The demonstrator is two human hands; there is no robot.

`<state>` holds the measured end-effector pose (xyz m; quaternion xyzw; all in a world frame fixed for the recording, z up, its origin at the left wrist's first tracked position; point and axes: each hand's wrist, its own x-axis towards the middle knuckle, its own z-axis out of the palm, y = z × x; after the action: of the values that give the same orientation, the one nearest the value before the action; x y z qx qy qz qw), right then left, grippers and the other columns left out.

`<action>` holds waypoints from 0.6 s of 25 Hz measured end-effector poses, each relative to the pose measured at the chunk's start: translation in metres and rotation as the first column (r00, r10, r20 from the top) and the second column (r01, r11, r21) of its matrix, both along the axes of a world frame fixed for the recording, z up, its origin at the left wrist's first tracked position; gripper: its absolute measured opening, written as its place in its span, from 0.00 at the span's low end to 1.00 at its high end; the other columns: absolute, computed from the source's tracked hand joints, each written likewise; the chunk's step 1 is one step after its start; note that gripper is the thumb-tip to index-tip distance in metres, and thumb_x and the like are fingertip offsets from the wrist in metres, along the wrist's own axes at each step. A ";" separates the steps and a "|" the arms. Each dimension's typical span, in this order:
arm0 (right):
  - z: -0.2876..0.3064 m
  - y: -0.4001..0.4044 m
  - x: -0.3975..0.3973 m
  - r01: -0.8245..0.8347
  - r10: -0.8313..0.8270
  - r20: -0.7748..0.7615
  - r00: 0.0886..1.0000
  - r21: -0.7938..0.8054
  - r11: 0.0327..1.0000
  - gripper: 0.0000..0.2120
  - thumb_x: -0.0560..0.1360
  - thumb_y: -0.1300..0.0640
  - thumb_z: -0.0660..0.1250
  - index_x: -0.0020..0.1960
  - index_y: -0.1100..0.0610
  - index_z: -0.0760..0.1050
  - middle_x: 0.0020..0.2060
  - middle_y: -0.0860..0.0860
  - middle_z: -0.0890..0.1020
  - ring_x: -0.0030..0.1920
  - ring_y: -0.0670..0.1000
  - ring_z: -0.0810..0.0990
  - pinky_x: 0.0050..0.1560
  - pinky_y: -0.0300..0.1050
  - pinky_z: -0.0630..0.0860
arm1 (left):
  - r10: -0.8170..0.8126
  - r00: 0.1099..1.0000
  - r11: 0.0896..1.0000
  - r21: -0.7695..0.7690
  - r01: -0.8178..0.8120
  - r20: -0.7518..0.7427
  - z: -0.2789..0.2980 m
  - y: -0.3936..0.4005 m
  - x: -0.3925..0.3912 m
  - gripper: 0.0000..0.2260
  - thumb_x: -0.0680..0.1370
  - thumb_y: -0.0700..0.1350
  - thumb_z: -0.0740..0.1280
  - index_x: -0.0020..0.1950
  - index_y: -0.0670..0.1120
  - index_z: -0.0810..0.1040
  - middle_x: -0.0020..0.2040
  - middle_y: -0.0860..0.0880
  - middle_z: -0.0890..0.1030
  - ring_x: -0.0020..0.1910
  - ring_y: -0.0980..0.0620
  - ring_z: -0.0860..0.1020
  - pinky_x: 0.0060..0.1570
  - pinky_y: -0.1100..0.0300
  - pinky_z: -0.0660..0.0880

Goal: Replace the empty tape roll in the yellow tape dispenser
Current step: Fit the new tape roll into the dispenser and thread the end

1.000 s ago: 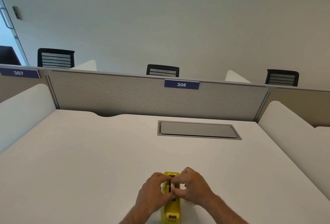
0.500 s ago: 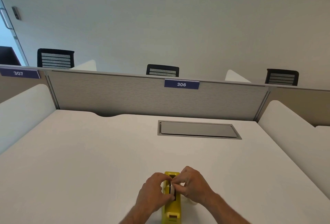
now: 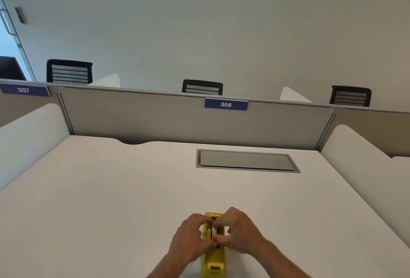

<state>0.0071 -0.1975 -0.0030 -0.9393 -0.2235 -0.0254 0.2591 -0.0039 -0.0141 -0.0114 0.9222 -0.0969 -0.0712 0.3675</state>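
Head-worn view, forward-down over desk (image 3: 111, 200)

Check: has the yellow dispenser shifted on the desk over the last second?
No. The yellow dispenser sits on the same line below the grey desk hatch.

Yellow tape dispenser (image 3: 213, 260) stands on the white desk at the near edge, centre-right, long axis running away from the viewer. Body glossy yellow, narrow; the near end carries a small raised block with a pale face. Far end shows a rounded yellow rim. A dark slot runs along the top of the middle section. A pale tape roll (image 3: 214, 232) sits edge-on in that slot, only a thin whitish arc visible; how deep it is seated cannot be told.
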 end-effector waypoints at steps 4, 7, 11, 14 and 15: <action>0.002 0.000 0.004 0.013 -0.013 0.002 1.000 0.017 1.000 0.09 0.72 0.48 0.68 0.48 0.45 0.85 0.41 0.41 0.86 0.46 0.45 0.76 0.44 0.42 0.77 | 0.007 1.000 1.000 0.002 -0.007 -0.014 0.000 -0.001 0.000 0.26 0.66 0.57 0.77 0.63 0.60 0.75 0.66 0.59 0.73 0.58 0.55 0.76 0.57 0.62 0.78; 0.003 0.001 0.003 0.006 -0.006 -0.001 1.000 -0.001 1.000 0.10 0.71 0.45 0.68 0.49 0.45 0.85 0.42 0.40 0.86 0.46 0.44 0.76 0.43 0.41 0.78 | 0.008 1.000 1.000 0.013 -0.007 -0.009 0.001 -0.001 0.000 0.26 0.66 0.59 0.77 0.62 0.61 0.75 0.66 0.60 0.73 0.58 0.55 0.76 0.58 0.60 0.78; 0.002 0.000 0.005 0.028 -0.027 -0.006 1.000 0.026 0.999 0.08 0.73 0.47 0.68 0.48 0.45 0.85 0.41 0.41 0.86 0.46 0.45 0.76 0.45 0.42 0.77 | 0.010 1.000 1.000 0.023 -0.010 -0.013 0.001 -0.002 -0.001 0.27 0.65 0.59 0.77 0.62 0.62 0.75 0.66 0.60 0.73 0.58 0.55 0.76 0.59 0.59 0.78; 0.004 0.000 0.007 0.024 -0.024 -0.014 1.000 0.011 1.000 0.09 0.73 0.46 0.68 0.48 0.46 0.85 0.41 0.42 0.86 0.45 0.44 0.76 0.45 0.41 0.76 | 0.006 1.000 1.000 0.022 -0.006 -0.003 0.000 -0.002 -0.001 0.26 0.64 0.59 0.76 0.61 0.62 0.75 0.65 0.61 0.74 0.56 0.56 0.76 0.57 0.60 0.78; 0.005 -0.001 0.007 0.028 -0.027 -0.021 0.999 0.007 1.000 0.10 0.72 0.46 0.68 0.48 0.47 0.84 0.42 0.42 0.86 0.45 0.44 0.76 0.46 0.42 0.76 | 0.004 1.000 1.000 0.019 -0.004 0.000 0.000 -0.002 0.000 0.26 0.64 0.59 0.76 0.61 0.62 0.75 0.65 0.61 0.74 0.56 0.56 0.76 0.56 0.61 0.78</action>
<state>0.0144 -0.1981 0.0016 -0.9415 -0.2077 -0.0200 0.2646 -0.0040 -0.0159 -0.0118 0.9258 -0.0941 -0.0714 0.3590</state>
